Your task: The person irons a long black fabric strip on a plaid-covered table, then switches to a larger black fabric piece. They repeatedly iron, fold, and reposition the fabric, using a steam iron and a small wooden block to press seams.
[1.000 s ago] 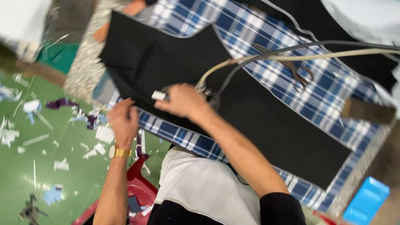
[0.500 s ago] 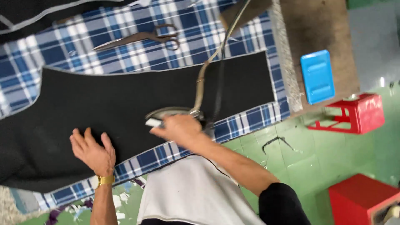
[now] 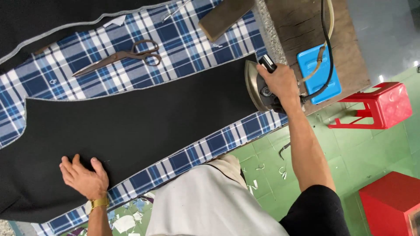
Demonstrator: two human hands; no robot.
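The right hand [image 3: 280,83] is clamped on the handle of the heavy metal iron [image 3: 257,87] (tilted up, far right), while the left hand [image 3: 85,177] lies flat, fingers apart, on the soft black fabric panel [image 3: 131,126].

the right hand [image 3: 280,81] covers the handle of the iron [image 3: 256,87], so the grip of the fingers is not visible. the iron's soleplate shows only as a narrow edge. the cord [image 3: 326,48] leaves the frame at the top edge. the black fabric piece [image 3: 131,126] is cut off at the left edge, and a second black piece [image 3: 52,17] is cut off at the top. the wooden block [image 3: 225,17] is cropped at the top. the lower red stool [image 3: 389,205] is cut off at the right and bottom edges. the table [image 3: 306,26] is mostly hidden beneath the plaid cloth [image 3: 188,43].
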